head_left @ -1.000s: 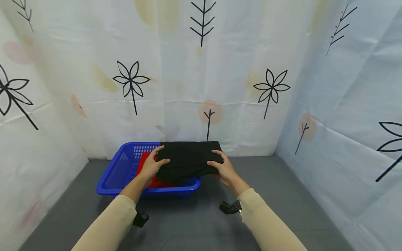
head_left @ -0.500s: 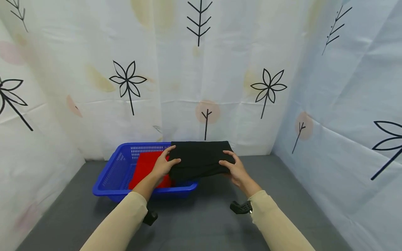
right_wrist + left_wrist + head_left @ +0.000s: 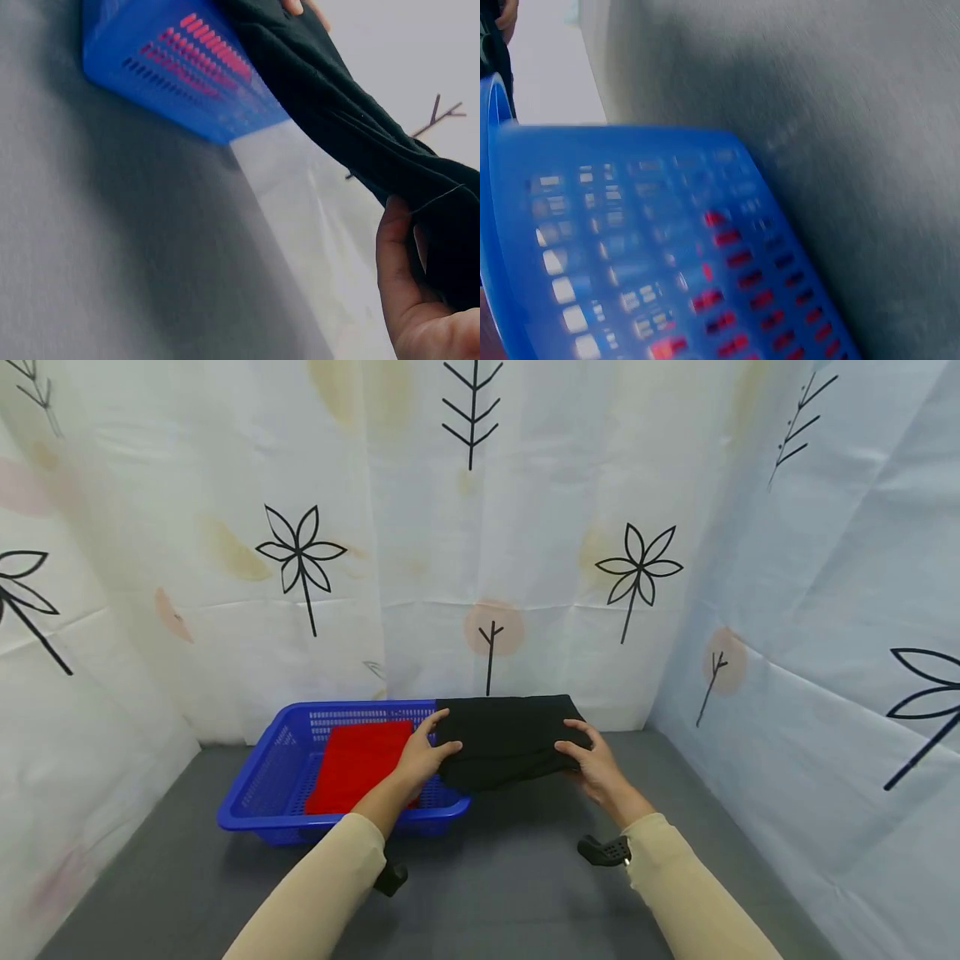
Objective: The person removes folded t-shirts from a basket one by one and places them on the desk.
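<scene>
A folded black cloth [image 3: 510, 735] is held up between both hands, over the right end of a blue plastic basket [image 3: 262, 777] and the table beside it. My left hand [image 3: 422, 758] pinches its left edge, thumb on top. At the right edge, my right hand [image 3: 600, 768] grips it the same way; the right wrist view shows fingers curled under the cloth [image 3: 360, 135]. Inside the basket lies a folded red cloth [image 3: 360, 764], partly covered by the left forearm. The left wrist view is filled mostly by the basket wall [image 3: 615, 225], with red through its holes.
The grey table [image 3: 510, 877] extends in front of and to the right of the basket. White patterned curtains [image 3: 420, 568] hang behind and on both sides. A dark band with a device [image 3: 603, 852] sits on the right wrist.
Both hands have carried the black cloth to the right, off the red cloth, so more of the red cloth shows. The view has turned slightly right; the basket stays put.
</scene>
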Available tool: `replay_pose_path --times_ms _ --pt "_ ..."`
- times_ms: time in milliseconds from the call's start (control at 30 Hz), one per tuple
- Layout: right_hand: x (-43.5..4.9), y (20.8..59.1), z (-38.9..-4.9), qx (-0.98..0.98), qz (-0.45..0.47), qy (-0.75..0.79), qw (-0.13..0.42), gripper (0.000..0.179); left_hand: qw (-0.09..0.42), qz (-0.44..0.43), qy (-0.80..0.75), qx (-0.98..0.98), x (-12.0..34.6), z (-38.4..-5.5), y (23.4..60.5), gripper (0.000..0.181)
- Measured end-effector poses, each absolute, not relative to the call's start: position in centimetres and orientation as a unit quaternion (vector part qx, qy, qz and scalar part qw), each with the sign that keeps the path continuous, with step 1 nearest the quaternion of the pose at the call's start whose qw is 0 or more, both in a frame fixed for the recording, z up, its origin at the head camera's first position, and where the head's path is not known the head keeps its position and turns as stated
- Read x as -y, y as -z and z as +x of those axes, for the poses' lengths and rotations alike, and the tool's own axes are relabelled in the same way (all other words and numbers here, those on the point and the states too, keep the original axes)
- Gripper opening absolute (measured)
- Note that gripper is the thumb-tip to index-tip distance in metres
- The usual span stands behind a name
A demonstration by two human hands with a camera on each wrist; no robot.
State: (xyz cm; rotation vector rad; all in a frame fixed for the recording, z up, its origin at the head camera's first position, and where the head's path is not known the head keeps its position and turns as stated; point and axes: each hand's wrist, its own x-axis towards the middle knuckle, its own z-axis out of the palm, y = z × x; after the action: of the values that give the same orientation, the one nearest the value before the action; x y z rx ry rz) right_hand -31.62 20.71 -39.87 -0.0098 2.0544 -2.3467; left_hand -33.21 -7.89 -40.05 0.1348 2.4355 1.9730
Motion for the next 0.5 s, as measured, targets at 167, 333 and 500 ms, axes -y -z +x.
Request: replay_pose_path --times_ms 167,333,500 --pt "-22.2 39.9 -31.5 -0.661 0.007 0.750 0.006 0.055 -0.011 0.034 -0.625 -0.780 6.0 -33.1 39.9 0.062" --pt "-23.4 39.9 -31.4 -0.660 0.014 0.751 -0.005 0.050 -0.026 0.024 -0.610 -0.791 4.5 -32.8 39.5 0.062" --pt "-24.5 40.1 -31.4 -0.665 0.013 0.747 -0.010 0.050 -0.027 0.004 -0.617 -0.787 2.9 -32.5 39.3 0.062"
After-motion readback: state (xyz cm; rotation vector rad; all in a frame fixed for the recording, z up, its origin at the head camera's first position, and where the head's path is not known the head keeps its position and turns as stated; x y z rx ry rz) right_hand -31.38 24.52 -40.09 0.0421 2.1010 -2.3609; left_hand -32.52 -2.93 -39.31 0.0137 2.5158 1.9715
